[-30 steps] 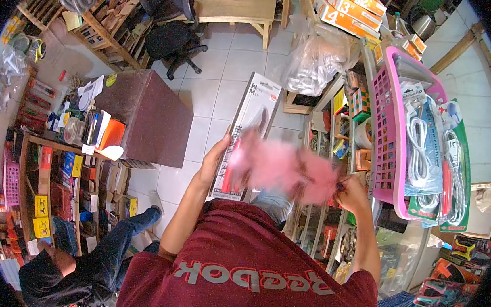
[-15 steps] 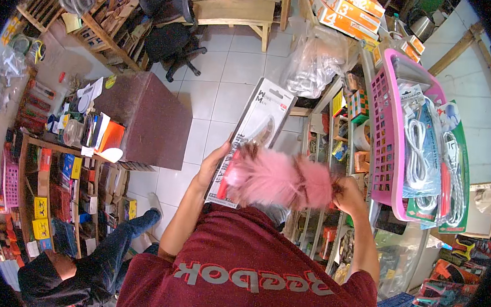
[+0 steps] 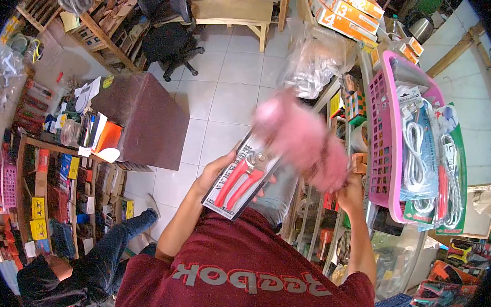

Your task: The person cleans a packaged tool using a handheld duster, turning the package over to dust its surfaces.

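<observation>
Left hand [image 3: 219,171] grips a flat pack of red-handled pruners [image 3: 239,183]; right hand [image 3: 351,192] clutches a fluffy pink duster [image 3: 309,138], blurred over the pack's far end.

Its fluff blurred, the pink feather duster [image 3: 301,138] that lay level across the pack's lower half a half-second earlier now slants upward from my right hand [image 3: 352,193], covering the far end of the pack [image 3: 240,181] and the pale printed top I could read then from my remote post. Below it, the tool's red handles [image 3: 246,189] come into my plain view, with fingertips [image 3: 261,193] of my left hand [image 3: 216,171] showing at the pack's right edge.
</observation>
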The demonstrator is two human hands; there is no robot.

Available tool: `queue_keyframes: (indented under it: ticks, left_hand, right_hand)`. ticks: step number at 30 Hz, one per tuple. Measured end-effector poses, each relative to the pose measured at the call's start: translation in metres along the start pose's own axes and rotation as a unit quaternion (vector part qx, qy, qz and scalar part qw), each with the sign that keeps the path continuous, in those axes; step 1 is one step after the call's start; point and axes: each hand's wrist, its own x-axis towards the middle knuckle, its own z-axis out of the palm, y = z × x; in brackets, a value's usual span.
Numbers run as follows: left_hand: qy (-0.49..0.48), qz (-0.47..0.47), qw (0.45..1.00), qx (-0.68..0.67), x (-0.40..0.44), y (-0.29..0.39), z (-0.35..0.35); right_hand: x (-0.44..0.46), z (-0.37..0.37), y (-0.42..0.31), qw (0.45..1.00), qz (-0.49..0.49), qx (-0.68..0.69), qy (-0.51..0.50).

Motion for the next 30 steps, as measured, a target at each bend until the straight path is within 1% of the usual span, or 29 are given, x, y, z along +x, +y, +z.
queue_keyframes:
  ticks: [1, 3, 4, 5, 6, 7, 8, 10, 11, 13, 14, 15, 16, 17, 18, 21, 23, 25, 26, 27, 29, 30]
  left_hand:
    - [0.003, -0.002, 1.000, -0.001, 0.001, -0.002, 0.000]
    - [0.007, -0.006, 1.000, -0.001, 0.001, -0.006, -0.003]
    - [0.023, -0.007, 0.999, 0.032, -0.001, -0.012, -0.029]
    - [0.039, -0.008, 0.997, 0.066, -0.006, -0.021, -0.073]
    - [0.055, -0.011, 0.993, 0.100, -0.005, -0.019, -0.075]
    - [0.058, -0.021, 0.996, 0.066, -0.009, -0.020, -0.074]
    - [0.061, -0.028, 0.997, 0.033, -0.008, -0.009, -0.032]
    - [0.027, -0.008, 1.000, 0.006, 0.001, -0.007, -0.001]
    - [0.014, -0.005, 1.000, 0.007, 0.002, -0.007, 0.000]
    - [-0.012, 0.002, 1.000, 0.009, 0.003, -0.007, 0.000]
    - [0.054, 0.009, 0.996, 0.072, 0.000, -0.006, -0.003]
    - [0.121, 0.015, 0.983, 0.136, -0.006, -0.005, -0.008]
    - [0.136, 0.016, 0.978, 0.155, -0.008, -0.005, -0.010]
    - [0.151, 0.015, 0.973, 0.175, -0.010, -0.004, -0.011]
    - [0.114, 0.011, 0.982, 0.151, -0.008, -0.003, -0.008]
    - [0.030, 0.007, 0.997, 0.069, -0.003, -0.004, -0.002]
    - [0.006, 0.014, 1.000, 0.001, 0.000, -0.009, 0.001]
    - [0.013, 0.015, 1.000, 0.021, 0.000, -0.008, 0.000]
    - [0.018, 0.014, 0.999, 0.030, -0.001, -0.009, -0.001]
    - [0.074, 0.020, 0.997, -0.019, -0.003, -0.010, -0.007]
    - [0.184, 0.031, 0.975, -0.116, -0.010, -0.010, -0.023]
    - [0.171, 0.026, 0.979, -0.111, -0.010, -0.011, -0.027]
  right_hand:
    - [0.001, 0.000, 0.008, 0.999, -0.006, 0.022, 0.032]
    - [0.001, 0.000, 0.006, 0.999, 0.003, 0.035, 0.017]
    - [-0.003, 0.001, 0.000, 0.999, 0.017, 0.025, -0.031]
    - [-0.006, 0.001, -0.008, 0.996, 0.031, 0.016, -0.078]
    - [-0.007, -0.002, -0.018, 0.996, 0.015, -0.026, -0.078]
    - [-0.006, -0.006, -0.027, 0.995, 0.000, -0.069, -0.077]
    - [-0.005, -0.008, -0.032, 0.991, -0.017, -0.112, -0.078]
    - [-0.003, -0.001, -0.015, 0.999, 0.008, -0.009, 0.031]
    - [-0.001, 0.001, -0.004, 0.995, 0.019, 0.043, 0.085]
    - [0.001, 0.001, 0.011, 0.993, 0.028, 0.082, 0.078]
    - [-0.001, 0.004, 0.010, 0.989, 0.058, 0.125, 0.058]
    - [-0.002, 0.004, 0.009, 0.994, 0.050, 0.096, 0.025]
    - [-0.004, 0.004, 0.006, 0.997, 0.039, 0.067, -0.007]
    - [-0.004, -0.005, -0.013, 0.998, -0.011, -0.036, -0.051]
    - [-0.004, -0.010, -0.027, 0.984, -0.061, -0.139, -0.094]
    - [0.001, -0.012, -0.039, 0.994, 0.101, -0.028, 0.001]
    - [0.000, -0.007, -0.021, 0.988, -0.036, 0.019, 0.150]
    - [0.001, -0.008, -0.012, 0.982, -0.075, 0.030, 0.170]
    - [0.000, -0.005, -0.006, 0.985, -0.042, 0.133, 0.098]
    - [-0.003, -0.001, 0.003, 0.972, -0.007, 0.233, 0.024]
    - [-0.003, 0.001, 0.019, 0.979, 0.014, 0.194, -0.056]
    - [-0.001, 0.001, 0.025, 0.997, -0.001, 0.054, -0.062]
